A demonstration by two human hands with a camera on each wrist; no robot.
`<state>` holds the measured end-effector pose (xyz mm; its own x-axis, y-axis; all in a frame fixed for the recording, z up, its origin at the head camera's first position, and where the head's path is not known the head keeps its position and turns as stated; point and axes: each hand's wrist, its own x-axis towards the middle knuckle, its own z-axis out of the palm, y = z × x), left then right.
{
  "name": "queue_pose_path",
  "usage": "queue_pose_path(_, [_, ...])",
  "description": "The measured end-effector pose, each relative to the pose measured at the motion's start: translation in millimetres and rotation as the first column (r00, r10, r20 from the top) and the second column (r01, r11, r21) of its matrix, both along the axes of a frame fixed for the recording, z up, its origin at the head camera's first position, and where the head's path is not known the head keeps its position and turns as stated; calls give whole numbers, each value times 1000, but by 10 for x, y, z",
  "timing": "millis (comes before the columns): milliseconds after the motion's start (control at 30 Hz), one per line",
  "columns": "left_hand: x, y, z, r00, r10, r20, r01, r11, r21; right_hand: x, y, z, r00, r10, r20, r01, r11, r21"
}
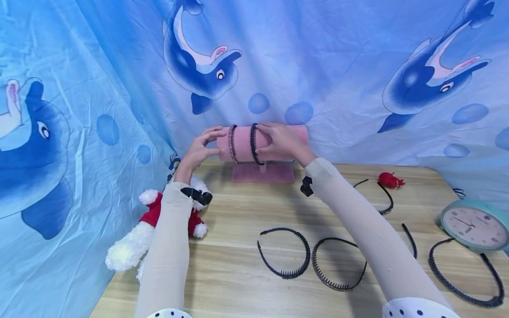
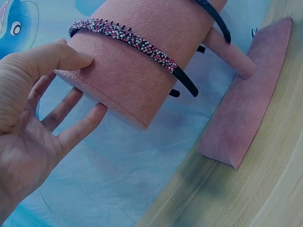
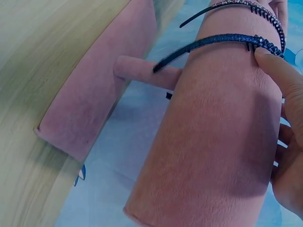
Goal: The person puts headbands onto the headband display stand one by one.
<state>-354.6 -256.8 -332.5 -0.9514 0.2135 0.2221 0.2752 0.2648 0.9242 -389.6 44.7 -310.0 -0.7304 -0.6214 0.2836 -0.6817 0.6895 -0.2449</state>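
At upper centre, the left hand [image 1: 200, 148]'s spread fingers touch the pink stand [image 1: 243, 145], perhaps steadying it; the right hand [image 1: 284, 140]'s curved fingers pinch the dark headband [image 1: 252, 142], seemingly to align it.

Bright head view, dimmer wrist views, soft-shadowed tabletop [image 1: 226, 265]

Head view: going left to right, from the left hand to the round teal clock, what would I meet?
Left hand, pink-and-white beaded headband, dark blue toothed headband, right hand, small red object, round teal clock.
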Motion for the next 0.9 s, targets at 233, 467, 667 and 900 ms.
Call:
queue_pose_path(233, [-125,-26,-134,1000,9,-23,-9,1000,12,-36,-79,-22,1000,-14,-14,14,999,32])
queue_pose_path(467, [-178,-51,-196,999,30,-44,-30,1000,7,-14,-203,-64,995,-32,-94,40,995,87])
queue_pose_path(667, [-161,-52,-197,999,20,-36,-20,1000,13,-18,-281,-152,987,-29,-156,44,995,91])
queue_pose_path(900, [24,19,20,1000,-9,16,8,1000,16,2,-341,-197,980,0,-199,20,995,100])
